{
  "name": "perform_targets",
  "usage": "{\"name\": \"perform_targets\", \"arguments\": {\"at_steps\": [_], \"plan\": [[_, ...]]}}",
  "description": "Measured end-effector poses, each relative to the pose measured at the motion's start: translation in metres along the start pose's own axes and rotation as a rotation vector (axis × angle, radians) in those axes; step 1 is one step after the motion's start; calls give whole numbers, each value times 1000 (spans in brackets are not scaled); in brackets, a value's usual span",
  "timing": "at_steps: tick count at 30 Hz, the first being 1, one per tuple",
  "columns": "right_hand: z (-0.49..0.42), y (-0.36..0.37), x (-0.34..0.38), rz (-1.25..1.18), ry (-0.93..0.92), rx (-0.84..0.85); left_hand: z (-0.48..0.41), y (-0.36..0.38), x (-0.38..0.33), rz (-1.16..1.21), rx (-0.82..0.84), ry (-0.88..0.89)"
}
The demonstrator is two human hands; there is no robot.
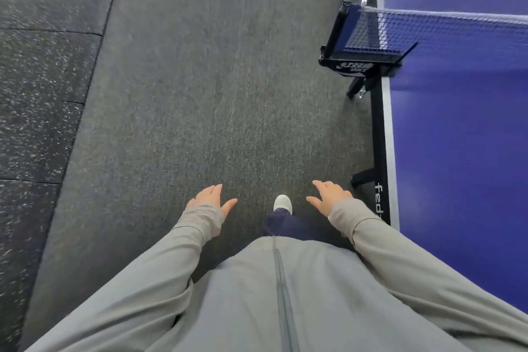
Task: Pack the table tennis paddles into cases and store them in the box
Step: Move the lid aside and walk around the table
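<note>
At the far left lie dark rubber floor tiles flecked with white (43,80), and beside them a broad strip of plain grey carpet (214,80) runs up the middle of the view. Over that carpet the left hand (210,197) hangs out of a loose grey sleeve (183,240), its fingers straight and a little spread, with nothing in it. Just right of it a white shoe toe (283,203) pokes forward from a dark trouser leg, which suggests a step along the carpet. The right hand (331,196) is likewise spread and empty, with its thumb out toward the shoe. Further right and farther ahead, a black net post clamp (354,63) grips the side of the blue table tennis table (463,151), and the dark mesh net (414,31) stretches off to the right across it. No paddle, case or box shows anywhere, so where they lie cannot be told from here. The part of the tabletop in view is bare blue. The table's long edge runs parallel to the way the shoe points, and it lies on the person's right. The right hand is therefore the nearer one to it, close beside the edge but not touching. If the paddles are on the table, that hand would probably be the one to reach for them.
</note>
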State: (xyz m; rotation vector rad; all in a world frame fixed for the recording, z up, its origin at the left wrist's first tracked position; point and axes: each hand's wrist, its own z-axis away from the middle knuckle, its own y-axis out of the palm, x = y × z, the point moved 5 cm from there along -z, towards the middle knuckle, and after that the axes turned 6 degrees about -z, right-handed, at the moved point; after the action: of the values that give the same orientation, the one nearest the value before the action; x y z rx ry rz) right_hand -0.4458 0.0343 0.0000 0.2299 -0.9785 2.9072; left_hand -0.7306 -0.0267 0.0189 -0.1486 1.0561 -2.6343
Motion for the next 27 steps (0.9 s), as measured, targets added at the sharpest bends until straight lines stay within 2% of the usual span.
{"name": "perform_targets", "arguments": {"at_steps": [5,10,15,22,27], "plan": [[-41,-56,-2,18,24,17,-58,-72,-46,12,-74,65],[-85,-98,42,54,28,74,-103,-111,-58,-34,-27,102],[-149,-149,118,33,-48,74,-167,-156,-12,2,-19,70],[-223,-241,209,133,-70,16,-273,-255,82,-50,7,8],[-267,-310,266,123,-112,-70,-339,-334,97,-91,8,45]]}}
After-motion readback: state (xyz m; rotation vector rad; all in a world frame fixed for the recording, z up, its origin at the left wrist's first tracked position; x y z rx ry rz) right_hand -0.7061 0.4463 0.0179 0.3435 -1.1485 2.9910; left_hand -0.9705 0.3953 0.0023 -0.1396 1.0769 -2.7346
